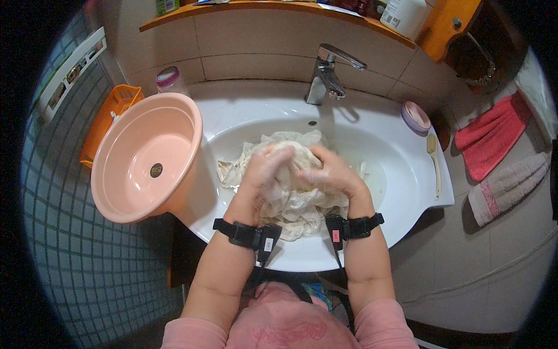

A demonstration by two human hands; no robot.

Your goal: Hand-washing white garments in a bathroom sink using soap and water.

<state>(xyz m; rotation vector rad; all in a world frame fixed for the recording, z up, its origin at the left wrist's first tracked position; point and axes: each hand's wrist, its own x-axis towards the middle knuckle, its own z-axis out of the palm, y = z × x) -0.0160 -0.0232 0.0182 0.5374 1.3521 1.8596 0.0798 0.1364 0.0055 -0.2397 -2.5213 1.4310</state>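
Wet cream-white cloth [296, 205] lies bunched in the white washbasin [405, 174], with some water around it. Over the middle of the heap, my left hand [268, 168] grips a fold of the cloth from the left side. From the right, my right hand [333, 172] has its fingers and thumb closed around a neighbouring bulge of the same fabric. Both hands are slightly blurred, and some fingertips are hidden by the folds. A chrome mixer tap [324, 78] stands behind the basin, beyond my hands.
A peach plastic tub [130, 148] rests on the basin's left side, beside an orange basket [98, 131] and a purple-lidded jar [169, 78]. On the right rim are a soap dish [416, 117] and a brush [433, 161]. Red [492, 135] and beige towels [510, 187] hang nearby.
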